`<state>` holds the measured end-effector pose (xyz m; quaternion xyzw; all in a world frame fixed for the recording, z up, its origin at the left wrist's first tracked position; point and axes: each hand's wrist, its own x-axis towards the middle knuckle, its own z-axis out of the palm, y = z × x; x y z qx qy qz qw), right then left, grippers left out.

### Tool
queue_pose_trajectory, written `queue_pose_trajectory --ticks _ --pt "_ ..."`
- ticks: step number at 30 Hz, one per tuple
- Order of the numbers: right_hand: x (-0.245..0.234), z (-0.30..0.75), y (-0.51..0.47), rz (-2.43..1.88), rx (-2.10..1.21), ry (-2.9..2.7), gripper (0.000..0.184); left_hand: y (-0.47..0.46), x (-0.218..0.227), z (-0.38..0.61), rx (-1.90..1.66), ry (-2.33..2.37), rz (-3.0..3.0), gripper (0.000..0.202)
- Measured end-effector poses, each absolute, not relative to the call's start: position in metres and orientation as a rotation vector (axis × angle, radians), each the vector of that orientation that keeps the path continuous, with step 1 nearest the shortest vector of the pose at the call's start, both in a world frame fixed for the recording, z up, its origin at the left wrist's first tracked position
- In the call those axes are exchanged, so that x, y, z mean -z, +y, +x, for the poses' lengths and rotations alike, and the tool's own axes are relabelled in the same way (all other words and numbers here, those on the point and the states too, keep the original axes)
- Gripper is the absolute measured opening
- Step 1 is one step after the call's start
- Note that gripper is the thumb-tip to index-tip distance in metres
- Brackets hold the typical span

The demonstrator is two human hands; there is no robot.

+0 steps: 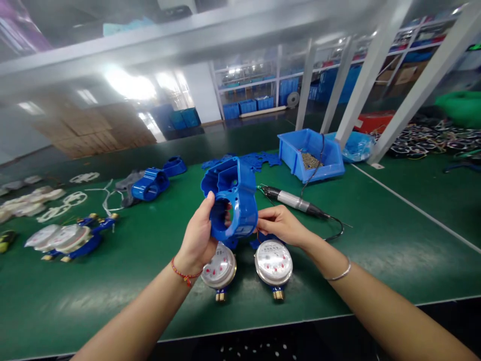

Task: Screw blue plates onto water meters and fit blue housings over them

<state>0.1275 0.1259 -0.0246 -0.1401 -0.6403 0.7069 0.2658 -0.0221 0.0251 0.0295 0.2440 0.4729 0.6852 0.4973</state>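
Observation:
My left hand (199, 233) is closed around the side of a blue plastic meter housing (245, 208), raised above the bench with its open, hollow side showing. At the housing's right edge my right hand (280, 224) is closed in a pinch. A thin dark strand shows under those fingertips, but what they hold is too small to make out. Below the hands lie two round water meters with brass ends: one water meter (273, 260) under my right hand, the other water meter (219, 265) partly hidden by my left hand.
An electric screwdriver (295, 200) lies right of the housing, before a blue bin (315, 155) of small brass-coloured parts. More meters (71, 238), blue housings (150, 184) and white rings (75, 199) lie leftward. Flat blue pieces (259, 160) lie behind; metal posts (353, 113) rise at right.

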Motion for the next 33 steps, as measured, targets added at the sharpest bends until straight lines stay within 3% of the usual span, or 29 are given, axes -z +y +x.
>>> queue_pose_trajectory --ticks 7,14,18,21,24,29,33 --pt "0.044 0.126 0.125 -0.384 -1.880 -1.683 0.036 0.034 -0.018 -0.002 -1.725 1.200 0.550 0.026" --pt "0.049 0.124 0.125 -0.309 -1.679 -1.689 0.029 0.052 -0.015 -0.006 -1.638 1.607 1.133 0.044" --pt "0.044 0.129 0.126 -0.348 -1.633 -1.733 0.025 0.057 -0.029 -0.005 -1.380 1.677 1.500 0.037" --pt "0.042 0.133 0.125 -0.449 -1.494 -1.808 0.024 0.060 -0.037 0.001 -1.122 1.656 1.453 0.053" --pt "0.040 0.135 0.121 -0.518 -1.403 -1.835 0.022 0.062 -0.040 0.003 -1.167 1.699 1.411 0.068" --pt "0.026 0.138 0.107 -0.461 -1.356 -1.809 0.022 0.054 -0.037 -0.012 -1.524 1.259 0.833 0.041" --pt "0.023 0.140 0.096 -0.452 -1.397 -1.722 0.020 0.039 -0.030 -0.026 -1.580 1.170 0.494 0.040"
